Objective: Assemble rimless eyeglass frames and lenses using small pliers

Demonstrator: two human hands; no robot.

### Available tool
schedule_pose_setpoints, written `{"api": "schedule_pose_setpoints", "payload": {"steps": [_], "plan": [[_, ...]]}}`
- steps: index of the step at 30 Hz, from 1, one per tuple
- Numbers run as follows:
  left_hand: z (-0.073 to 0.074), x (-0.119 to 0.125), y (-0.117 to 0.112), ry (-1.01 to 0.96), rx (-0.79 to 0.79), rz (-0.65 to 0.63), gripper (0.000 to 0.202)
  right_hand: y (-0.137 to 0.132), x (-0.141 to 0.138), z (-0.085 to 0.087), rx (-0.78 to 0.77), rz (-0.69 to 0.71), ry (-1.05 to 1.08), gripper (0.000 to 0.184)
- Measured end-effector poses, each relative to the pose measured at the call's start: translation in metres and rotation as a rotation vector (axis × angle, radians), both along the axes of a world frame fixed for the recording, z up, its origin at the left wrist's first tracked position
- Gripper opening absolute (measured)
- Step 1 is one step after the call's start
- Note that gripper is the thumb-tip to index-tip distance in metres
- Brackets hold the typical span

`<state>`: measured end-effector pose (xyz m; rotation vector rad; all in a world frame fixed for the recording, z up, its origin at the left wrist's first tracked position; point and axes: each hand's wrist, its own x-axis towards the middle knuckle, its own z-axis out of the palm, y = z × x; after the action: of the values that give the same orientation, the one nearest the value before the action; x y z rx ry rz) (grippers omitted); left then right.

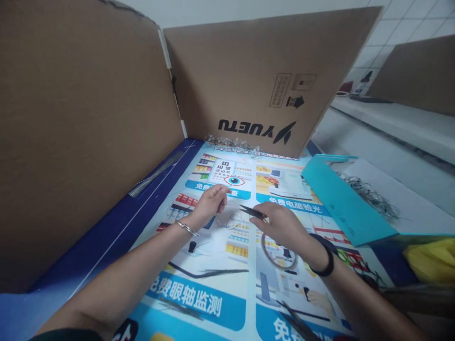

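My left hand [209,202] is pinched on a thin wire eyeglass frame [230,221] that lies on the printed poster [213,293]. My right hand [282,222] is closed on black tweezers [251,212], whose tips point left toward the frame. A silver bangle sits on my left wrist and a black band on my right. A small roll of clear tape [279,253] lies just under my right wrist.
Cardboard walls [81,123] stand at the left and back. A row of small clear parts [234,142] lies along the back wall. A teal box [344,203] with tangled metal frames [366,192] sits at the right, beside a yellow bag [430,260]. Loose temple arms [209,272] lie on the poster.
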<state>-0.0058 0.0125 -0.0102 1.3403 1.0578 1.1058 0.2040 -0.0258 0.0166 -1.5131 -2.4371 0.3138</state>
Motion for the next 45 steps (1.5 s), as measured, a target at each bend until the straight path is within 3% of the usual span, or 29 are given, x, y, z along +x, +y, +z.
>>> {"api": "schedule_pose_setpoints", "payload": {"steps": [6, 13, 20, 36, 45], "plan": [[-0.016, -0.016, 0.022, -0.189, 0.023, 0.187, 0.024, -0.004, 0.003, 0.009, 0.023, -0.043, -0.246, 0.015], [-0.024, -0.019, 0.028, -0.250, -0.006, 0.222, 0.021, -0.004, -0.002, 0.012, 0.080, 0.023, -0.474, 0.011], [-0.023, -0.018, 0.026, -0.231, -0.009, 0.187, 0.022, -0.001, -0.011, 0.022, 0.027, 0.047, -0.617, 0.010], [-0.015, -0.014, 0.019, -0.213, -0.035, 0.138, 0.016, -0.001, -0.016, 0.007, 0.037, 0.075, -0.654, 0.010], [-0.016, -0.014, 0.020, -0.211, -0.063, 0.057, 0.017, -0.007, -0.015, 0.009, 0.178, 0.023, -0.639, 0.013]]}}
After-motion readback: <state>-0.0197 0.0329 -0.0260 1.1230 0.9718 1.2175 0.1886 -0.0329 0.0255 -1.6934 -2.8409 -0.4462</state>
